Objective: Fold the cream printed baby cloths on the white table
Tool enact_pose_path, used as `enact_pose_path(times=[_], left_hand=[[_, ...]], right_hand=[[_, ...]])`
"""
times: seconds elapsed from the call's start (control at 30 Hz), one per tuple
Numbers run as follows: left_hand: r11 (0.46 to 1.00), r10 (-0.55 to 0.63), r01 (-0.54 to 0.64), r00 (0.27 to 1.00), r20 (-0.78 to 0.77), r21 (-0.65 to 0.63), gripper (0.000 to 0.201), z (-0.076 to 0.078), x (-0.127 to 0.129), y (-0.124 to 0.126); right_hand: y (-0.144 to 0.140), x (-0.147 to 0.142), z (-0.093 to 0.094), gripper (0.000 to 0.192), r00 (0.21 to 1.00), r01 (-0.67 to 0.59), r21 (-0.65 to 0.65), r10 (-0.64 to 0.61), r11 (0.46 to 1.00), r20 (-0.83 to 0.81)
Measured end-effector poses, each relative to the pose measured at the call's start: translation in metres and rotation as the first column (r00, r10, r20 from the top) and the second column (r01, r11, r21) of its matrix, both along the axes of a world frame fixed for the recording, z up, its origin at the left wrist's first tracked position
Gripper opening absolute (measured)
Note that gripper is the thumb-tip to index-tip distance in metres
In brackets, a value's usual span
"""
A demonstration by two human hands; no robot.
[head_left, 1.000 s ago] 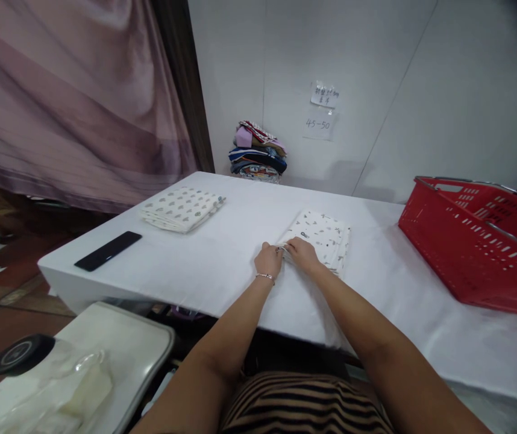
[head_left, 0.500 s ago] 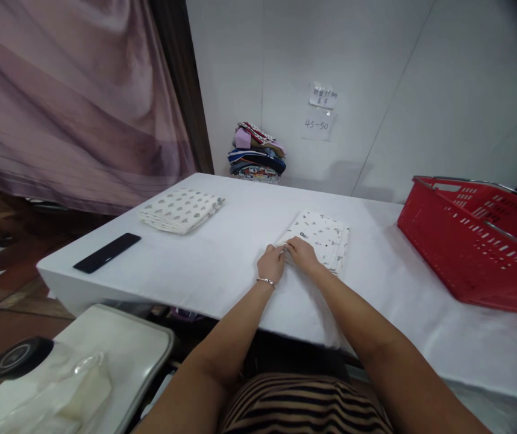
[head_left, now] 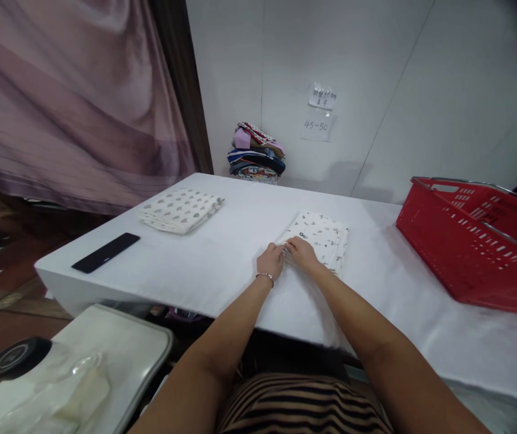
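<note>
A folded white cloth with a small dark print (head_left: 319, 232) lies flat on the white-covered table (head_left: 235, 265) in front of me. At its near left corner, my left hand (head_left: 270, 260) pinches the edge, a bracelet on its wrist. Close beside it, my right hand (head_left: 302, 252) is closed on the same edge, its fingers curled toward the left hand's. The fingertips nearly meet, and the bit of cloth between them is mostly hidden. Farther left rests another folded white cloth with grey hearts (head_left: 181, 210).
A red plastic basket (head_left: 466, 247) stands on the table's right. A black flat object (head_left: 106, 252) lies near the left edge. Folded clothes (head_left: 257, 154) are stacked by the wall behind. At lower left, a white stool-like surface (head_left: 132, 337) holds a clear bottle with a black lid (head_left: 18, 357).
Almost nothing differs. Both hands stay at the cloth's corner with only a very slight shift, and the view has moved a little.
</note>
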State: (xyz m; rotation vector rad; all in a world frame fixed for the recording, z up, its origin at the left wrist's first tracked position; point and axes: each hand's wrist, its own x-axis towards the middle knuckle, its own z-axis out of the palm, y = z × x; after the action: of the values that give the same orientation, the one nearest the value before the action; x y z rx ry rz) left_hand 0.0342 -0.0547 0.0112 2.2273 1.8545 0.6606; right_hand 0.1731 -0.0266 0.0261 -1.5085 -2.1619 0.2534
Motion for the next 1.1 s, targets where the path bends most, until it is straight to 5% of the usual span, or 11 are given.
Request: enact_pose_path(times=[0.73,0.9,1.1], left_hand=[[0.997,-0.066,0.051,0.962,-0.266,-0.062,0.028,0.011,0.0,0.011],[0.993,-0.109,0.098,0.97,-0.216,-0.063,0.029,0.012,0.002,0.011],[0.998,0.003,-0.011,0.992,-0.126,-0.062,0.024,0.009,0.002,0.006]], right_hand=[[0.002,-0.001,-0.001,0.023,1.0,0.016,-0.031,-0.016,0.999,-0.013],[0.002,0.0,0.0,0.023,0.999,0.015,-0.048,-0.017,0.999,-0.028],[0.003,-0.001,-0.001,0.023,1.0,0.011,-0.043,-0.012,0.999,-0.021]])
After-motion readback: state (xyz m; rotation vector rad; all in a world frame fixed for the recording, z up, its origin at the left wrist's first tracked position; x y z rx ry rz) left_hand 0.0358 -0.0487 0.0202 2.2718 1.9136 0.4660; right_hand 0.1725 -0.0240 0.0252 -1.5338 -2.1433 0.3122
